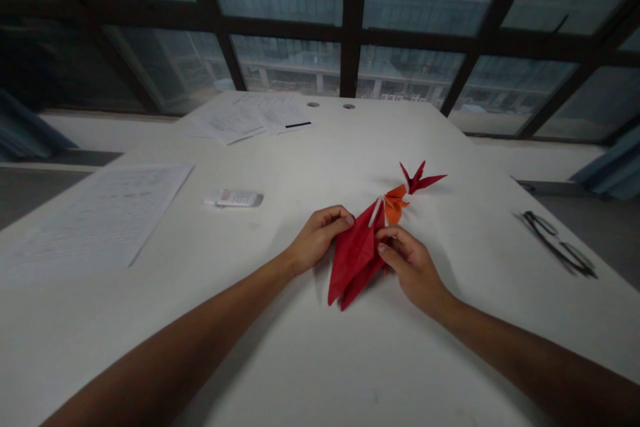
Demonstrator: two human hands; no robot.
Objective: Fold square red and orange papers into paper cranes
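A folded red paper piece lies on the white table between both hands, its long points aimed toward me. My left hand pinches its upper left edge. My right hand grips its right side with thumb and fingers. Just beyond it sit a small orange paper figure and a small dark red paper crane, neither touched by a hand.
A white calculator-like device lies left of the hands. Printed sheets cover the left side, more papers lie at the far edge. Black glasses rest at the right. Large windows stand behind the table.
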